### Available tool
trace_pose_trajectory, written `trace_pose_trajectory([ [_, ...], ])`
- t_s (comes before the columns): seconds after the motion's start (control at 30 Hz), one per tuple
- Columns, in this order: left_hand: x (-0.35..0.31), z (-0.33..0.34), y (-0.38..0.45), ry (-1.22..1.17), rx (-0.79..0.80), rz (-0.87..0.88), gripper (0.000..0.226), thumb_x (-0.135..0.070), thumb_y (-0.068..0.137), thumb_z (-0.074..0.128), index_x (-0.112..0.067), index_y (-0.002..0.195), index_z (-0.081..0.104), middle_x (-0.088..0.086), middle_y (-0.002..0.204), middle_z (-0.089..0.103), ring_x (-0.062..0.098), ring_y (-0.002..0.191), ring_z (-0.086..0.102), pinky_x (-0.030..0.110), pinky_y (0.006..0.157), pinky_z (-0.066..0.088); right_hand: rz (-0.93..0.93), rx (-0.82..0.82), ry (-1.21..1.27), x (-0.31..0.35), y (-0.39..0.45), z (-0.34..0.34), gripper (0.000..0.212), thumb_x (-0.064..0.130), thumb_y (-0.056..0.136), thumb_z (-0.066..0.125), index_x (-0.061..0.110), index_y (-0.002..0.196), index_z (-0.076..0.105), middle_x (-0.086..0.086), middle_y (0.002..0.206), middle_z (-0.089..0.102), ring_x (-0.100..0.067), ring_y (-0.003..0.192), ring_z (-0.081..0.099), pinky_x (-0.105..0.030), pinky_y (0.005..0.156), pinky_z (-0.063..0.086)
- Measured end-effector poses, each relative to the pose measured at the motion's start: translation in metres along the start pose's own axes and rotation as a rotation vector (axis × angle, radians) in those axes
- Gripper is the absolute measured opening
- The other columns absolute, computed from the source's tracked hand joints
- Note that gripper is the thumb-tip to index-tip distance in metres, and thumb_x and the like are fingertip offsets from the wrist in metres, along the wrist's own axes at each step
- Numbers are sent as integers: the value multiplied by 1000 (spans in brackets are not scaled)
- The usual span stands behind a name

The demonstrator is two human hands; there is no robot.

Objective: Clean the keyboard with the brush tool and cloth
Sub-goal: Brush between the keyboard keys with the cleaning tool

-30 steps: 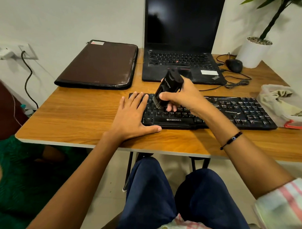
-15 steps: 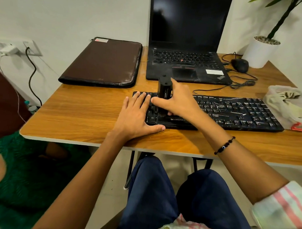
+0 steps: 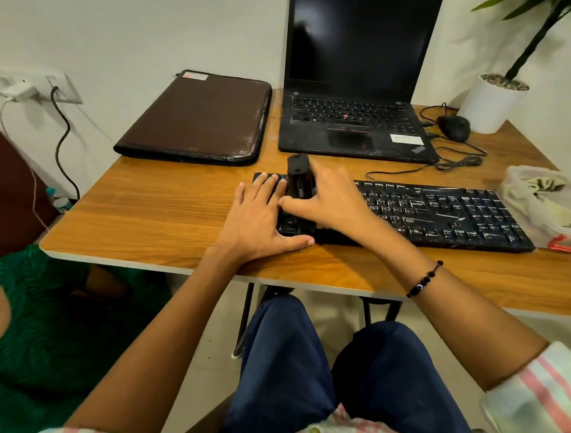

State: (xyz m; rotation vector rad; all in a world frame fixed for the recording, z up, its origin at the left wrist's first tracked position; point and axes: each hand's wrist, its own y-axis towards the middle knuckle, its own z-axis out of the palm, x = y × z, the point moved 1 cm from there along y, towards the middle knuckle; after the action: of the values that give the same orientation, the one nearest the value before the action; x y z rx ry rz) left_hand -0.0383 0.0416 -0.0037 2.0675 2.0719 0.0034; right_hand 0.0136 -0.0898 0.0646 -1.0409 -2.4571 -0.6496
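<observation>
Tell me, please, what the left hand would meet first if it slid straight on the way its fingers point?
Probably the brush tool: the left hand lies flat on the keyboard, fingers pointing up and right toward it. Depth is unclear; past it stands the laptop.

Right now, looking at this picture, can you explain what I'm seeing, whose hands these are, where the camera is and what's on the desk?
There is no machine here. A person wears a camera on the head, looking down at their own two hands. The left hand lies flat on the left end of the black keyboard, steadying it. The right hand holds a black brush tool upright on the keys. On the wooden desk there are also an open laptop, a brown folder, a mouse, a white plant pot and a plastic bag with a cloth in it.
</observation>
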Motion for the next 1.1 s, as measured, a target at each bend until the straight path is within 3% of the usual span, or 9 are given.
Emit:
trace_pose_trajectory([
  [0.1, 0, 0, 0, 8, 4, 1, 124, -91, 57, 14, -11, 152, 11, 6, 159, 9, 20, 147, -2, 48, 118, -1, 116, 170, 102, 2, 5, -17, 24, 33, 78, 70, 24, 79, 48, 4, 65, 62, -6, 40, 55, -20, 38, 44],
  [0.3, -10, -7, -6, 73, 1, -35, 124, -91, 56, 7, -12, 152, 4, 6, 160, 5, 20, 146, -4, 48, 118, -5, 268, -123, 276, -18, 26, -40, 37, 37, 80, 71, 11, 99, 53, -2, 71, 68, -14, 46, 65, -24, 45, 55],
  [0.43, -31, -11, -6, 88, -63, -32, 124, -90, 57, 4, -9, 151, 10, 8, 159, 11, 22, 147, 0, 48, 118, -2, 277, -91, 185, -27, 36, -34, 36, 41, 79, 70, 17, 99, 52, 1, 75, 67, -11, 48, 64, -24, 48, 55],
  [0.6, -42, -11, 7, 68, -103, -96, 124, -88, 58, 3, -6, 150, 19, 10, 157, 19, 22, 146, 9, 41, 117, 5, 247, -248, 74, -38, 46, -9, 45, 40, 76, 69, 11, 106, 55, -2, 91, 68, -22, 83, 65, -42, 76, 55],
  [0.67, -43, -6, 5, 58, -113, -110, 123, -88, 60, 5, -4, 148, 26, 12, 154, 27, 24, 145, 17, 40, 117, 9, 244, -317, 74, -37, 48, -3, 50, 38, 77, 68, 6, 112, 54, -3, 91, 67, -23, 89, 63, -40, 78, 52],
  [0.8, -41, 0, 5, 77, -100, -104, 121, -89, 65, 10, 0, 140, 41, 15, 145, 42, 28, 138, 33, 43, 114, 21, 245, -302, 66, -32, 54, 2, 50, 36, 80, 67, 5, 116, 52, -2, 86, 64, -22, 84, 61, -34, 72, 49],
  [0.93, -40, 4, 5, 101, -124, -97, 114, -88, 70, 15, 3, 125, 58, 18, 129, 59, 31, 125, 51, 45, 104, 37, 244, -163, 81, -31, 51, -1, 32, 31, 76, 67, 8, 94, 55, -3, 76, 63, -22, 70, 63, -39, 63, 55],
  [1.03, -41, 1, 4, 102, -103, -90, 117, -88, 68, 11, 1, 131, 53, 17, 136, 53, 30, 131, 44, 44, 109, 31, 262, -73, 105, -31, 54, -13, 23, 29, 77, 67, 14, 82, 50, -2, 70, 62, -19, 51, 61, -26, 42, 50],
  [1.1, -42, -3, 3, 120, -66, -91, 121, -89, 65, 6, -1, 138, 45, 15, 145, 44, 28, 138, 34, 43, 113, 23, 289, -164, 153, -36, 62, -20, 24, 32, 78, 68, 19, 79, 48, 1, 70, 62, -19, 51, 61, -27, 45, 50],
])
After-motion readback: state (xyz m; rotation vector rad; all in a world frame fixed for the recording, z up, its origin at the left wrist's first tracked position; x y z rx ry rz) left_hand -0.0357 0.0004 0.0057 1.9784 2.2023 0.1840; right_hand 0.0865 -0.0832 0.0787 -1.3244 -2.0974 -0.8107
